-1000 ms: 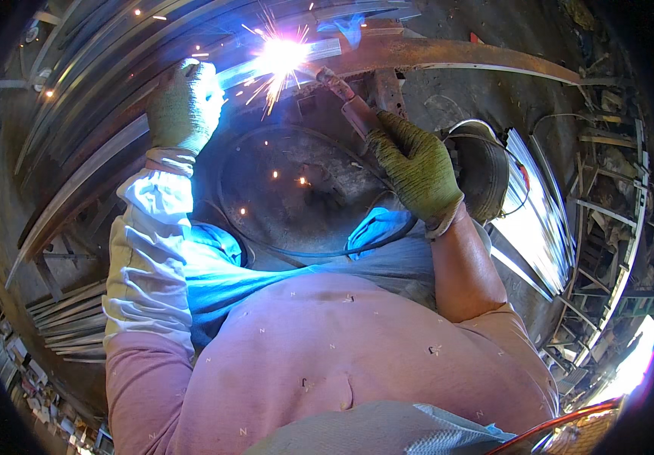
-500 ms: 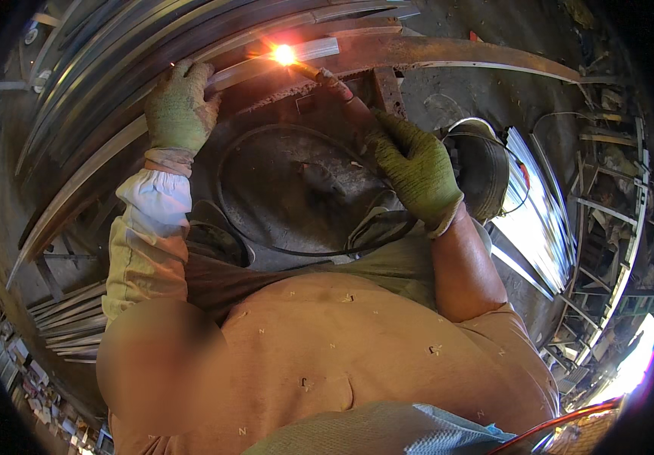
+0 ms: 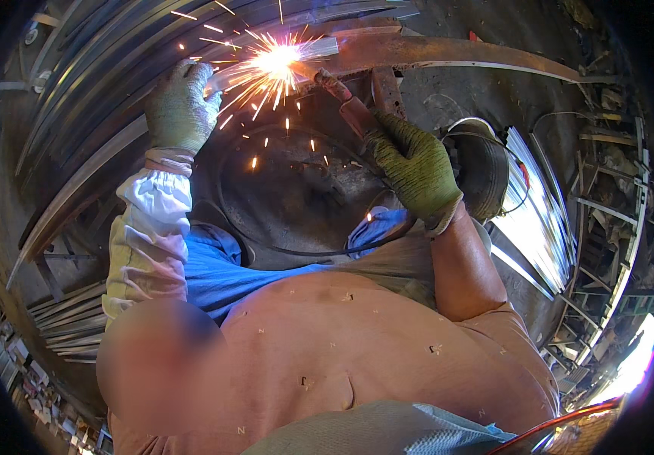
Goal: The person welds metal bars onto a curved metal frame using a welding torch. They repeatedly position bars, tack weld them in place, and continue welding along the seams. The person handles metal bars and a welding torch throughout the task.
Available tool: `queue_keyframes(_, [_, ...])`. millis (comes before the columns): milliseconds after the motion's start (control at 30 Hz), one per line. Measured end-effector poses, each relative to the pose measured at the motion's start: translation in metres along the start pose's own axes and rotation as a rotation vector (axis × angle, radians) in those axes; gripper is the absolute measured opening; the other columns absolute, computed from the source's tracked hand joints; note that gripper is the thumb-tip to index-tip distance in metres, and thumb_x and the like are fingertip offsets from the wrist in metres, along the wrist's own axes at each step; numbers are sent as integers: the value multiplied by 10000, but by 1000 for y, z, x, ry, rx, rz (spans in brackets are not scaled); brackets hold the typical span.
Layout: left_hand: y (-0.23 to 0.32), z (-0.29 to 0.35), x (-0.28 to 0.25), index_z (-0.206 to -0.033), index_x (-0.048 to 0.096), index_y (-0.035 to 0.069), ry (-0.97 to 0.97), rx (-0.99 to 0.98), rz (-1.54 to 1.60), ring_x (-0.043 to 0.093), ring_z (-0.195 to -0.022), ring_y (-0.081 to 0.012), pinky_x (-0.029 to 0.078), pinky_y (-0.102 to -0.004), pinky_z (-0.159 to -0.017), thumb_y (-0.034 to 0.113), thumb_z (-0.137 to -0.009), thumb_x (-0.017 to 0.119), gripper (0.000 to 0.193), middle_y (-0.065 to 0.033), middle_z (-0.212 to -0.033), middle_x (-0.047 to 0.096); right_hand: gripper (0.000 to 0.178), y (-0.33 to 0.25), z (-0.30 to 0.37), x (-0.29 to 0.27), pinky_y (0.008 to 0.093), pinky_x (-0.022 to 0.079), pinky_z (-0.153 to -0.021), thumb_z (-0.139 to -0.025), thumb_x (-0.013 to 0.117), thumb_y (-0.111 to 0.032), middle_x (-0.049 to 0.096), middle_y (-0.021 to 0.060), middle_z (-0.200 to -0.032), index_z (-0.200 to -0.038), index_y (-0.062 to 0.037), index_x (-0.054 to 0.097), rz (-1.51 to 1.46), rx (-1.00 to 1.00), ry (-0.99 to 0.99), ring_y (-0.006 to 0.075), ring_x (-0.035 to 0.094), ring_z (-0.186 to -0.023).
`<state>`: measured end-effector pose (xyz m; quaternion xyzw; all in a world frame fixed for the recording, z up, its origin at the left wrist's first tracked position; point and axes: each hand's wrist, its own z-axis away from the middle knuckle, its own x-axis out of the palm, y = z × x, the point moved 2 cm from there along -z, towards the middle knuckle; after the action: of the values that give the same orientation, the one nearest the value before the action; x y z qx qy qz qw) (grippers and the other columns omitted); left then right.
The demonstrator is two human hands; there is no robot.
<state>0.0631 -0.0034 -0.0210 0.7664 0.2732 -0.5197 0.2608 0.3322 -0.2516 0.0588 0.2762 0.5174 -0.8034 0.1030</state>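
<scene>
My left hand [image 3: 180, 106], in a green work glove, is closed round a flat metal bar [image 3: 325, 47] that rests along a rusty steel frame [image 3: 448, 51]. My right hand [image 3: 415, 167], also gloved, grips a welding torch [image 3: 356, 115], its tip pointing up and left at the bar. A bright arc [image 3: 277, 58] burns where tip and bar meet, a short way right of my left fingers. Sparks fan out from it on all sides, and the glare hides the weld spot.
Long metal strips [image 3: 99, 91] lie curving across the far left. A dark cable [image 3: 281, 249] loops on the floor before me. To the right stand a dark round drum [image 3: 482, 174], a stack of shiny metal lengths [image 3: 543, 220] and a metal rack [image 3: 622, 250].
The arc has grown from a small glow to a wide burst of sparks, some falling toward the floor. Bluish light now falls on my trousers and sleeve. Both hands stay nearly in place.
</scene>
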Motion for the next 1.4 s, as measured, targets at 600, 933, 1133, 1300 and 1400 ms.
queue_keyframes(600, [-2,2,4,-1305,732,124,-32,-26,-32,768,-1105,-392,634,-500,-897,265,-960,859,394,-133,-1281,741,448,10,0,2,327,571,-1024,-1129,724,-261,810,113,-1271,-1505,-19,709,-25,58,-24,148,705,-1129])
queue_keyframes(933, [-6,2,2,-1279,746,118,-45,-17,-3,771,-1078,-389,634,-493,-880,257,-905,908,430,-115,-1266,745,442,1,2,3,300,575,-958,-1135,711,-221,804,86,-1236,-1521,-6,692,-14,-13,-5,120,698,-1066])
queue_keyframes(1133, [2,-1,-3,-1278,744,118,-65,-41,3,760,-1082,-422,631,-533,-875,220,-888,891,430,-119,-1302,729,479,11,0,-4,275,562,-790,-1126,723,-235,788,35,-1113,-1545,-9,672,-215,-27,52,73,659,-872])
queue_keyframes(1300, [0,0,-5,-1305,743,103,-79,-41,55,755,-1113,-438,628,-523,-910,195,-898,871,436,-138,-1327,736,436,3,-2,-11,298,585,-835,-1125,706,-230,816,67,-1094,-1513,-30,702,-246,39,165,101,684,-931])
queue_keyframes(1400, [-10,0,-4,-1369,734,94,-165,-115,172,768,-1179,-398,627,-477,-969,138,-925,836,457,-153,-1347,765,452,1,0,-15,299,589,-820,-1127,708,-240,810,65,-1086,-1520,-17,690,-379,98,156,107,693,-933])
